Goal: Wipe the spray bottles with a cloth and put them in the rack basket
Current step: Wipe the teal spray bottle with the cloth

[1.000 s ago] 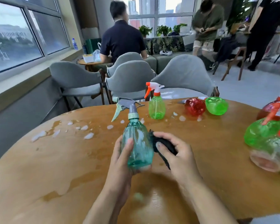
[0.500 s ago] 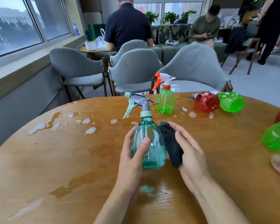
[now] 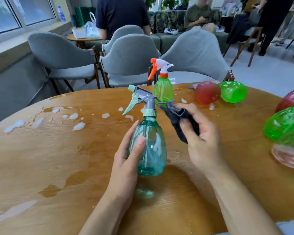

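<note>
**Teal bottle gripped, cloth lifted beside its neck**

Head view: Your left hand (image 3: 126, 160) is wrapping the body of the teal spray bottle (image 3: 149, 146), thumb across its front, holding it upright above the wooden table (image 3: 41, 158). Your right hand (image 3: 200, 138) is pinching the dark cloth (image 3: 178, 119) between thumb and fingers, just right of the bottle's neck; whether the cloth's corner is touching the grey trigger head is unclear. Beyond your hands, a green spray bottle (image 3: 163, 89) with an orange-and-white trigger is standing upright. Further right of your right hand, a red bottle (image 3: 207, 92) and a green bottle (image 3: 232, 91) are lying on their sides, touching. White foam patches (image 3: 78, 126) and wet streaks are lying left of your left hand.
</note>
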